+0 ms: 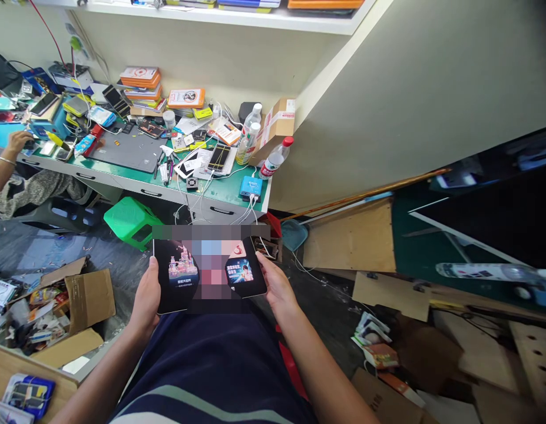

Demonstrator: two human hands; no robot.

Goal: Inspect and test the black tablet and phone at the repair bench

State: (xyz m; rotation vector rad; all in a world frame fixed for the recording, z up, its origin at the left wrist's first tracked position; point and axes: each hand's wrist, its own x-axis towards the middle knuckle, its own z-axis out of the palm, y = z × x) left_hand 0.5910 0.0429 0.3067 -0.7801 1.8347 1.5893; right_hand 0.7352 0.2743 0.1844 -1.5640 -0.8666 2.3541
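A black tablet point(173, 299) is held level in front of my body, its screen lit with coloured pictures. Blurring covers the middle of the screen. My left hand point(148, 292) is closed round the tablet's left edge, thumb on the front. At the opposite edge, my right hand point(275, 282) grips it, fingers mostly hidden behind. A white cable point(267, 250) runs near the tablet's upper right corner; I cannot tell whether it is plugged in.
Beyond the tablet stands a cluttered desk point(219, 207) with a blue charger box point(251, 187), bottles and phones. A green stool point(129, 221) sits below it. Far left, another person's hand point(20, 141) rests at the desk. Cardboard boxes point(92, 297) and scraps lie on the floor both sides.
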